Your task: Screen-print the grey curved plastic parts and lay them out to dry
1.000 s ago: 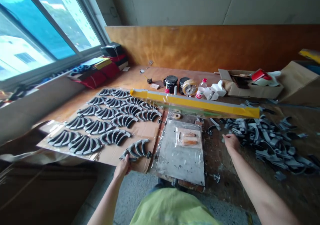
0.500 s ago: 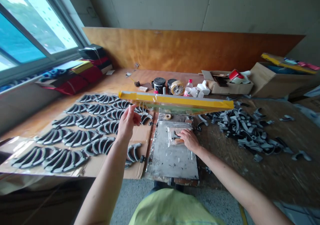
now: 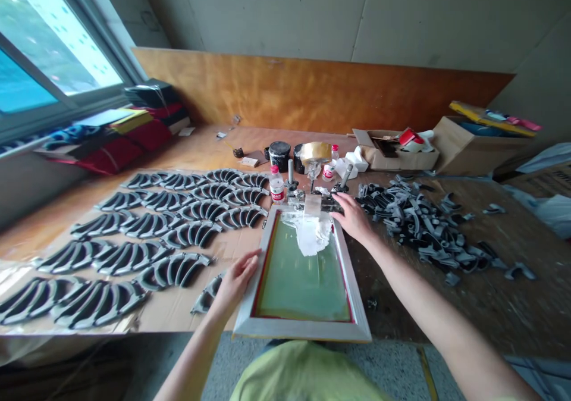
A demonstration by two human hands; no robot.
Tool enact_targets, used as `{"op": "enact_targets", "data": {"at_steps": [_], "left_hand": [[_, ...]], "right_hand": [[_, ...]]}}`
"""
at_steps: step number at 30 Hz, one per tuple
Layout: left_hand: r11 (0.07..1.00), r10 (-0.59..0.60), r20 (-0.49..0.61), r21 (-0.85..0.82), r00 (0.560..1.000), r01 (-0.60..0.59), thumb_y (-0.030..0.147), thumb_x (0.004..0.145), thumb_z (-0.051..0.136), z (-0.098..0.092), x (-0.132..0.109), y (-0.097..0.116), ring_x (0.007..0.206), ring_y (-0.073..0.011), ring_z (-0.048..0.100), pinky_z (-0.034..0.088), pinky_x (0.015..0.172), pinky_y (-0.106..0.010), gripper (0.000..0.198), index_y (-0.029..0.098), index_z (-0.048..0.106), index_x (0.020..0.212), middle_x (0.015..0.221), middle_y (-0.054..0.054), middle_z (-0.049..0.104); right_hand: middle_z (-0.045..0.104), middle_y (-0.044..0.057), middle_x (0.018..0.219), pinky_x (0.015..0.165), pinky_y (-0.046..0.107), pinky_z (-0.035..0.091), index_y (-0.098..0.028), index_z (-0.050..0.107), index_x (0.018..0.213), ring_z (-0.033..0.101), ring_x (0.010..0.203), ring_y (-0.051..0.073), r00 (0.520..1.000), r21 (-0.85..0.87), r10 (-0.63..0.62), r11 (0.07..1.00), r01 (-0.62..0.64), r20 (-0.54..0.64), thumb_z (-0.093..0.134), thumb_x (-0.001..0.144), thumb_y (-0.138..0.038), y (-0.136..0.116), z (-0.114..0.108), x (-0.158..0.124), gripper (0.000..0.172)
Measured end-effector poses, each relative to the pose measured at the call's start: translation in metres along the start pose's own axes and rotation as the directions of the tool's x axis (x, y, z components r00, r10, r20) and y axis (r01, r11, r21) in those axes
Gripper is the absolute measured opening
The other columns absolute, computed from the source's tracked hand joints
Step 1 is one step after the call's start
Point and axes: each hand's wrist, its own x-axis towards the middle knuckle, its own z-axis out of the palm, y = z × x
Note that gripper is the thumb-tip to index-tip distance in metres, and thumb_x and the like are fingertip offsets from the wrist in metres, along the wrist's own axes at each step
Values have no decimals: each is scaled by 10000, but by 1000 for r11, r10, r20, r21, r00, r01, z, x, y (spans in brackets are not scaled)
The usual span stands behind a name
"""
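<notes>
A screen-printing frame (image 3: 352,306) with a green mesh and a smear of white ink (image 3: 312,237) lies flat in front of me. My left hand (image 3: 236,279) rests on the frame's left rail, fingers wrapped over its edge. My right hand (image 3: 354,216) is at the frame's far right corner, fingers stretched out toward the hinge clamp (image 3: 312,197). Rows of grey curved plastic parts (image 3: 147,240) lie on cardboard to the left. A loose heap of the same grey parts (image 3: 419,219) lies to the right.
Black ink tins (image 3: 279,154), a tape roll (image 3: 316,151) and small bottles (image 3: 276,185) stand behind the frame. Cardboard boxes (image 3: 401,157) sit at the back right, folded cloths and books (image 3: 116,139) under the window at left. A plywood board lines the wall.
The frame, raised on its hinge before, now lies flat over the metal plate. My left hand moved down with its left rail; my right hand left the plate and went to the far corner.
</notes>
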Motion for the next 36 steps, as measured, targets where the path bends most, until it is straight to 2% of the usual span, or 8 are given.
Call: {"op": "enact_targets", "data": {"at_steps": [3, 7, 12, 15, 19, 24, 30, 36], "left_hand": [[999, -14, -32, 40, 999, 15, 654, 783, 582, 11, 9, -46, 666, -171, 606, 459, 607, -257, 850, 178, 413, 1467, 740, 9, 657], [996, 6, -44, 86, 999, -2, 622, 814, 551, 16, 21, -73, 684, -166, 592, 457, 648, -261, 788, 182, 431, 1457, 742, 18, 637], [999, -41, -7, 36, 999, 41, 620, 813, 557, 15, 21, -74, 757, -188, 622, 477, 696, -271, 765, 194, 457, 1440, 806, -1, 676], [997, -67, -10, 42, 998, 67, 629, 816, 550, 15, 19, -74, 728, -183, 609, 470, 666, -267, 745, 201, 477, 1421, 791, 2, 662], [995, -74, -22, 60, 997, 75, 640, 813, 545, 15, 19, -74, 734, -186, 606, 471, 661, -271, 751, 190, 486, 1412, 794, -6, 653], [996, -67, -48, 50, 997, 69, 642, 801, 552, 18, 18, -71, 777, -198, 621, 486, 694, -284, 779, 160, 485, 1409, 812, -18, 649], [998, -42, -92, 50, 995, 47, 643, 761, 589, 18, 15, -64, 709, -202, 632, 490, 642, -289, 747, 162, 573, 1332, 759, -17, 670], [997, -45, -114, 51, 992, 51, 634, 758, 604, 15, 14, -61, 744, -222, 661, 510, 654, -302, 717, 177, 594, 1311, 762, -25, 690]], "right_hand": [[539, 144, 1320, 1018, 407, 461, -163, 548, 1300, 516, 1225, 277, 986, -82, -96, 991, 108, 135, 727, 780, -173, -30, 16, 26, 551], [626, 112, 1099, 817, 309, 496, -163, 610, 1095, 615, 975, 225, 959, -185, -22, 980, 77, 281, 706, 789, -163, -49, 30, 34, 321], [698, 72, 899, 762, 291, 466, -185, 670, 894, 634, 860, 212, 911, -170, -17, 981, 95, 411, 613, 816, -148, -43, 40, 12, 103], [702, 77, 887, 771, 305, 463, -181, 682, 847, 621, 874, 218, 911, -102, -148, 974, 201, 385, 562, 771, -50, -43, 43, -14, 193], [699, 66, 869, 774, 305, 463, -182, 695, 855, 610, 869, 208, 852, 43, -328, 939, 341, 408, 510, 711, 31, -40, 28, -44, 316], [679, 14, 797, 760, 287, 450, -215, 691, 782, 604, 817, 186, 770, 126, -398, 912, 390, 499, 546, 651, 34, -34, 4, -36, 316], [675, 78, 893, 840, 349, 463, -184, 707, 861, 574, 934, 228, 914, 56, -302, 953, 298, 271, 526, 766, -6, -41, 30, -39, 271], [688, 78, 959, 864, 358, 484, -201, 715, 991, 587, 942, 219, 887, 144, -378, 925, 352, 265, 558, 831, -60, -38, 22, -66, 265]]}}
